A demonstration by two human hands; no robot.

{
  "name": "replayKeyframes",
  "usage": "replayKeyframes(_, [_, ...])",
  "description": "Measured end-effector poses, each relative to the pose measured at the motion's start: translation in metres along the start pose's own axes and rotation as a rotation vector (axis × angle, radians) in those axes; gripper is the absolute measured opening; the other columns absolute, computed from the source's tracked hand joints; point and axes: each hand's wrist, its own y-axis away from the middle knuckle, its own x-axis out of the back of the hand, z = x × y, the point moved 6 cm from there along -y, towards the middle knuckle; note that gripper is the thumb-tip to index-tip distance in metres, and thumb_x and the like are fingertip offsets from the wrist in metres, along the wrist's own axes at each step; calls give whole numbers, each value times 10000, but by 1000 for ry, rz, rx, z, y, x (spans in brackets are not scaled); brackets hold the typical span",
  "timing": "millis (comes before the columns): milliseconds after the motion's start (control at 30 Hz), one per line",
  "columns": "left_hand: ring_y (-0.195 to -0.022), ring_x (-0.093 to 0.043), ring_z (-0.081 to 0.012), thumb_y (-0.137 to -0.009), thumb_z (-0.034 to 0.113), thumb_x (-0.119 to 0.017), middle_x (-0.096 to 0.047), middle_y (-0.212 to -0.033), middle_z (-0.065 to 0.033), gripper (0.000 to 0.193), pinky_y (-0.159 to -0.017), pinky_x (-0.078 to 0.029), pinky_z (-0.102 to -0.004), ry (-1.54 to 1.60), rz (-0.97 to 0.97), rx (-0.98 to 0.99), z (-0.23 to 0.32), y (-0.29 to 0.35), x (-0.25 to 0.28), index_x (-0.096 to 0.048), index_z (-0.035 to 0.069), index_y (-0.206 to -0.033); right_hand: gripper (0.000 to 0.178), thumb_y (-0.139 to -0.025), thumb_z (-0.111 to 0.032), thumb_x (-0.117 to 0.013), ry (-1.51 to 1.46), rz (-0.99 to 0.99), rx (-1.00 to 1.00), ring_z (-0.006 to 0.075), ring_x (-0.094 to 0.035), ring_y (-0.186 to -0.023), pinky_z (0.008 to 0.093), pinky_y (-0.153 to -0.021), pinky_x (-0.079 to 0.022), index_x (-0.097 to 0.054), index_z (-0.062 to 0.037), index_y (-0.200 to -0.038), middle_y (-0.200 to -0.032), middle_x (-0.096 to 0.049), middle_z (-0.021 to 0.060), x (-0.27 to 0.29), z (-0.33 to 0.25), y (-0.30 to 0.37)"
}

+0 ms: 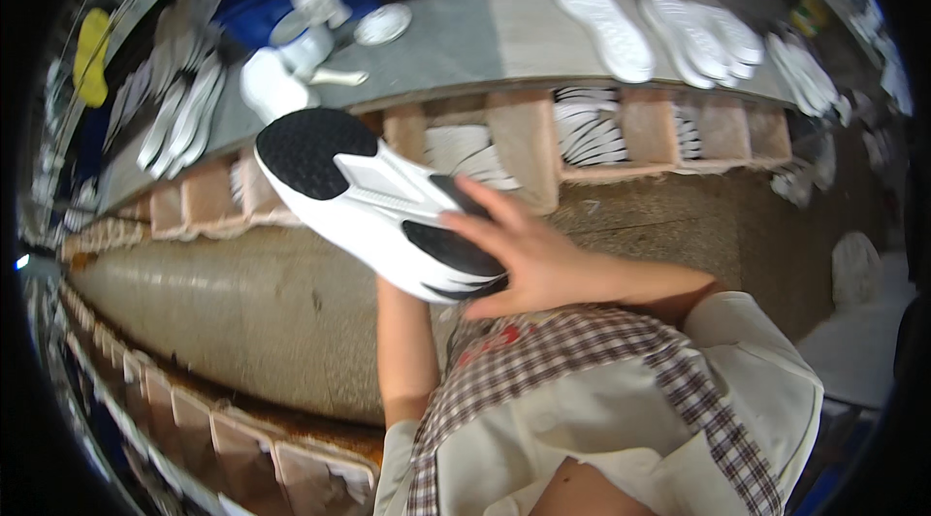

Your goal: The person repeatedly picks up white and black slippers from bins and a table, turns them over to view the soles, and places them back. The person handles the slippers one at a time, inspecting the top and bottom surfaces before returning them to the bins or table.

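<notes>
A white shoe sole [373,210] with black tread patches is held up in front of me, its patterned underside in view. My right hand [529,254] is closed round the near end, fingers lying across the black patch and thumb below the edge. My left forearm [405,351] rises behind the sole. The left hand itself is hidden there, so its grip does not show. Beyond the sole's far end, a white sole [272,84] lies on the bench, next to a white-handled brush [337,78] and a pale cup [303,43].
The grey bench [446,60] runs across ahead, with white soles [603,26] at right and several more [184,118] at left. A blue container [242,7] and a round white lid-like disc [383,24] stand farther back. Below its edge hang pinkish bins [524,133]; more bins [242,467] line the lower left.
</notes>
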Motion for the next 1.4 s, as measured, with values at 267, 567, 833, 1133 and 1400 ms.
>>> replayKeyframes(267, [-1122,-546,-322,-893,435,-528,-511,-1300,-149,727,-890,-439,-406,328,-608,118,-9,-9,-60,-225,67,-1441,542,-934,-311,-405,-1499,900,-523,287,-522,-1116,349,-870,-530,-291,-8,-1369,-1298,-416,221,67,98,23])
replayKeyframes(567, [-787,-617,-198,-889,312,-576,-626,-1074,-107,736,-661,-418,-298,346,-472,-2,6,-15,-61,-171,106,-1469,688,-875,-565,-476,-1454,1249,-664,359,-551,-959,407,-802,-553,-417,3,-1260,-1127,-516,216,206,313,66])
replayKeyframes(833, [-820,-635,-221,-841,450,-609,-637,-1019,-108,821,-672,-433,-309,371,-478,-46,18,-16,-67,-201,94,-1458,768,-903,-625,-353,-1219,930,-760,315,-625,-959,309,-717,-587,-404,30,-1300,-1188,-529,251,221,322,81])
replayKeyframes(1133, [-808,-632,-173,-857,417,-616,-645,-1011,-84,741,-621,-452,-259,324,-482,-71,29,-5,-83,-277,103,-1437,463,-916,-480,-506,-113,588,-1027,77,-595,-664,184,-529,-447,-607,-42,-1025,-825,-656,55,212,217,111])
replayKeyframes(1400, [-766,-522,-188,-917,405,-501,-585,-1002,-89,579,-684,-447,-334,255,-246,-177,33,9,-80,-332,133,-1400,698,-726,-296,-743,-94,141,70,293,-381,-1269,420,-1021,-355,-440,-74,-1314,-1388,-369,155,28,9,-16])
